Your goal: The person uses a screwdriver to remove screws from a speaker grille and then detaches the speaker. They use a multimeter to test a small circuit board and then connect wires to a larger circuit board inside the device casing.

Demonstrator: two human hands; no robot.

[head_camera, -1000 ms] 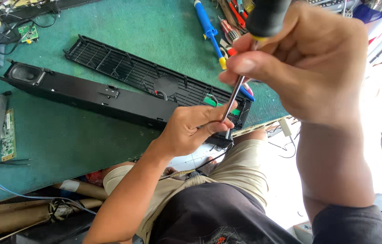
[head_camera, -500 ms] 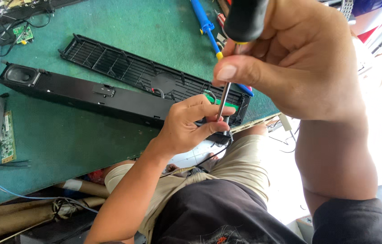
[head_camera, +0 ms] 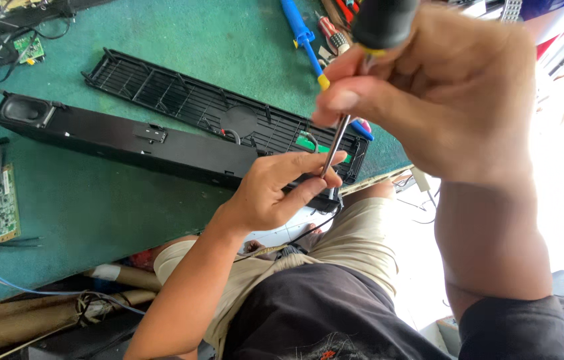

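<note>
A long black plastic speaker bar (head_camera: 128, 140) lies on the green work mat (head_camera: 95, 213), its long axis running from the mat's left edge to the near right corner, where its end overhangs the person's lap. At that end the left hand (head_camera: 275, 193) pinches the thin metal shaft of a black-handled screwdriver (head_camera: 335, 143), thumb and fingers closed on it. The right hand (head_camera: 448, 93) grips the handle from above, nearer the camera. A black grille panel (head_camera: 215, 110) lies just behind the bar.
</note>
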